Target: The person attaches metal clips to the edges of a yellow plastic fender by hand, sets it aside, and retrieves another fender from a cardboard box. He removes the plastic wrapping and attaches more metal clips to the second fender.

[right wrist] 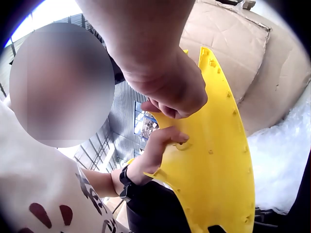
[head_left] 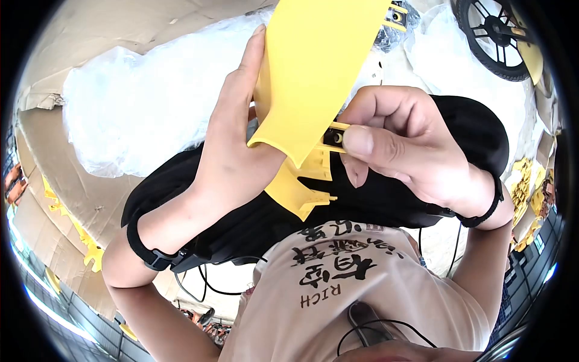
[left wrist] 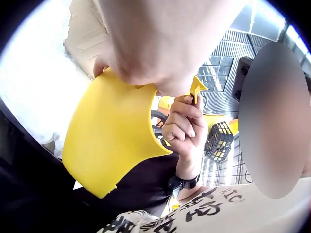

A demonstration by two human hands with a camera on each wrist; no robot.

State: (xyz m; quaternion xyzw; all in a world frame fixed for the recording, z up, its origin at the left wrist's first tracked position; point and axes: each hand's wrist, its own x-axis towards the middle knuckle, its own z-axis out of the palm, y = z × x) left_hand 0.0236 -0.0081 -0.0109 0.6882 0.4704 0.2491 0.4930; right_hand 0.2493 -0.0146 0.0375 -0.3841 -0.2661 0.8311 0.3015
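A large curved yellow plastic panel [head_left: 313, 66] is held above the lap. The left hand [head_left: 232, 136] grips its left edge, fingers on the far side and the thumb side toward the body. At the panel's lower right, the right hand [head_left: 410, 139] pinches a small black clip [head_left: 333, 137] between yellow tabs, thumb on top and the other fingers curled. The right wrist view shows the panel's inner face [right wrist: 218, 145] with small bosses along its edge. In the left wrist view its smooth outer face [left wrist: 107, 131] faces the camera.
Clear plastic wrapping [head_left: 139, 108] lies over cardboard [head_left: 72, 205] at the left. A black spoked wheel [head_left: 497, 33] is at the upper right. Yellow parts [head_left: 525, 193] are piled at the right edge, and a black basket [left wrist: 219, 141] shows in the left wrist view.
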